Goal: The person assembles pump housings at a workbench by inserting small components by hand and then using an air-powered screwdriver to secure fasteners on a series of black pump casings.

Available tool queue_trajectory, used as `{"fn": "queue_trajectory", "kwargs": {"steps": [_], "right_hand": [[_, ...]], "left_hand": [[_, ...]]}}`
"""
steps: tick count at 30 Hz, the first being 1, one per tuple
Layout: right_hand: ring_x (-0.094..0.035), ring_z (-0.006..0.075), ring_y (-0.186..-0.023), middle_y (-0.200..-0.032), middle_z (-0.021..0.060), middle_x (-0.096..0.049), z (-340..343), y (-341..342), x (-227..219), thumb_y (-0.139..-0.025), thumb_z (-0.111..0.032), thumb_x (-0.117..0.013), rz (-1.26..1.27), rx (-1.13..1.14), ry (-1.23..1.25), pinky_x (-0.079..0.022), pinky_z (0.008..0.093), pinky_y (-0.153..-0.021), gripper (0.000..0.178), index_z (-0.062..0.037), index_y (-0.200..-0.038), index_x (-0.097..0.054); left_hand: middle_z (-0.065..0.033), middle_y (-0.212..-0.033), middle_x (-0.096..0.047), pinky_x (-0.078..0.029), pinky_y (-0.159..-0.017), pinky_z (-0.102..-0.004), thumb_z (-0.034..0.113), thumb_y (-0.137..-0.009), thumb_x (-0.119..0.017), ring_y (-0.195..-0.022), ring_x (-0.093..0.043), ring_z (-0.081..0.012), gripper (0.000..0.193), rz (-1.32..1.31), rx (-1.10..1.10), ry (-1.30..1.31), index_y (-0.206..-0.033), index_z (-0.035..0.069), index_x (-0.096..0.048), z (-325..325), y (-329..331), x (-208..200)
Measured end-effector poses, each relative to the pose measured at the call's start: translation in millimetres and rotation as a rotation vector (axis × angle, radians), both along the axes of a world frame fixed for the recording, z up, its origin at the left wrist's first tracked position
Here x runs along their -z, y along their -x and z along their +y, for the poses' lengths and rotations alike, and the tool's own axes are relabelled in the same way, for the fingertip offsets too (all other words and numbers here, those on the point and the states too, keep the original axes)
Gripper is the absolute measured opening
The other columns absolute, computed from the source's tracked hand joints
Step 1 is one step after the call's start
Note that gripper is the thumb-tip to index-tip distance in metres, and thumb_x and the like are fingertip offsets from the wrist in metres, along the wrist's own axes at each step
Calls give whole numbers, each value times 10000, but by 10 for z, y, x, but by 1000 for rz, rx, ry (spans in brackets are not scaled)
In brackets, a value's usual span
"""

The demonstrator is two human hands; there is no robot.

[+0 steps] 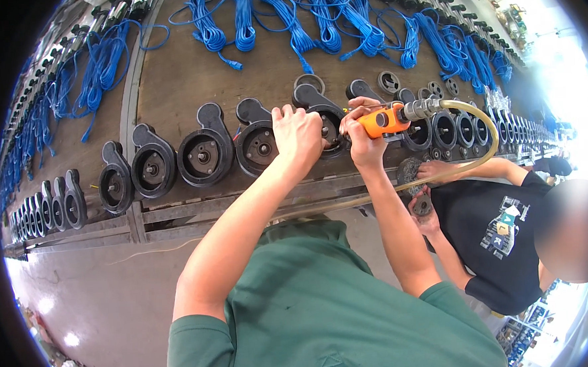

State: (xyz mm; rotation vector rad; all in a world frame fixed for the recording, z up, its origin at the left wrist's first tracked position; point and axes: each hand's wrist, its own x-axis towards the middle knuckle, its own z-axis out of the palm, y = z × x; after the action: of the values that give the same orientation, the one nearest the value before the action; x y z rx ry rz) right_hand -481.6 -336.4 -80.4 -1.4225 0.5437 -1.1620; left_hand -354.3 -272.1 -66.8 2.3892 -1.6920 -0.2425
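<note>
My right hand (365,136) is wrapped round an orange air tool (378,122), whose metal coupling joins a clear yellowish hose (480,117). The tool's working end is hidden by my fingers, beside a round black housing (331,130). Across that housing's left side, my left hand (298,135) is closed, with its fingers curled in. Whatever lies between those fingers is hidden. Just left of this hand stands another black housing (257,145), with a round recess and a metal shaft in its middle.
More black housings (206,151) line the bench's near edge on both sides. Bundled blue cables (285,21) lie farther back, near loose metal rings (388,82). At right, a co-worker in a black shirt (483,233) holds a small round dark part (422,205).
</note>
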Motion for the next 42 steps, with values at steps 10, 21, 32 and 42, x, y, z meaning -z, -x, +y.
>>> {"fn": "queue_trajectory", "kwargs": {"steps": [10, 21, 32, 42], "right_hand": [[-532, 148, -611, -728, 80, -537, -28, -194, -194, -839, 11, -510, -175, -95, -145, -503, 322, -636, 244, 54, -1077, -480], [-539, 140, -632, -737, 69, -560, 22, -351, -44, -858, 2, -519, -138, -183, -121, -495, 300, -657, 249, 41, -1101, -483], [-591, 72, -689, -787, 23, -620, 32, -301, 7, -829, 59, -590, -131, -202, -115, -491, 212, -637, 286, 5, -1103, -532], [-564, 149, -654, -727, 63, -563, 8, -299, -114, -851, 24, -526, -46, -154, -85, -502, 296, -673, 260, 34, -1107, -486]], "left_hand": [[-139, -1001, -602, -447, -915, -422, 215, -806, -781, -1007, -539, -330, 406, 683, -352, 334, -1111, 6, -611, 737, 600, 60], [-180, -846, -608, -453, -580, -377, 333, -955, -578, -693, -566, -248, 443, 1258, -780, 213, -1039, -101, -548, 339, 639, 687], [-382, -1042, -646, -502, -903, -485, 363, -942, -542, -1039, -643, -489, 524, 1265, -833, 165, -1098, -132, -608, 236, 651, 786], [-348, -1099, -650, -480, -944, -509, 429, -981, -510, -1061, -624, -484, 571, 952, -997, 225, -1162, -106, -596, 143, 823, 453]]}}
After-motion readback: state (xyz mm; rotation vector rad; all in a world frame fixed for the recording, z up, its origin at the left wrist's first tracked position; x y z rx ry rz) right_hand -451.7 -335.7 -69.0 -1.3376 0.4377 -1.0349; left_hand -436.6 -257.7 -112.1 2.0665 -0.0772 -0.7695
